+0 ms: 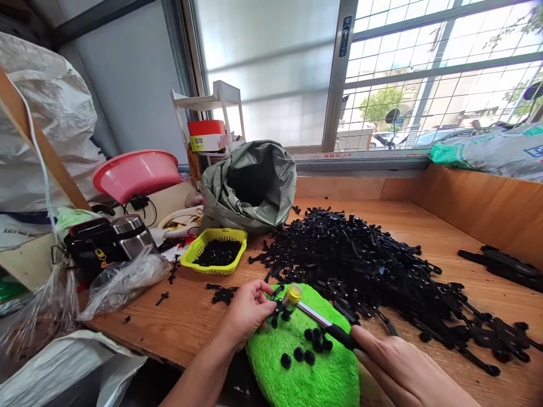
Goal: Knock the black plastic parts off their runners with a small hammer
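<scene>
Left hand: there's the grip, thumb and fingers pinching a small black piece over the far left part of the green cushion.
Right hand: grip wrapped firmly round a mallet by its dark handle.
Mallet: yellow-topped head right up at the pinched piece; touching or just clear, I can't tell from here!
Green cushion: at the near edge of the table, round black caps dotted on it between the two hands.
Black heap: what a spread, beyond the cushion and out to the right.
Yellow basket: left of the heap, small dark bits inside.
Grey-green sack: just beyond that basket, mouth gaping.
Far left: pink basin, with a steel flask nearer.
</scene>
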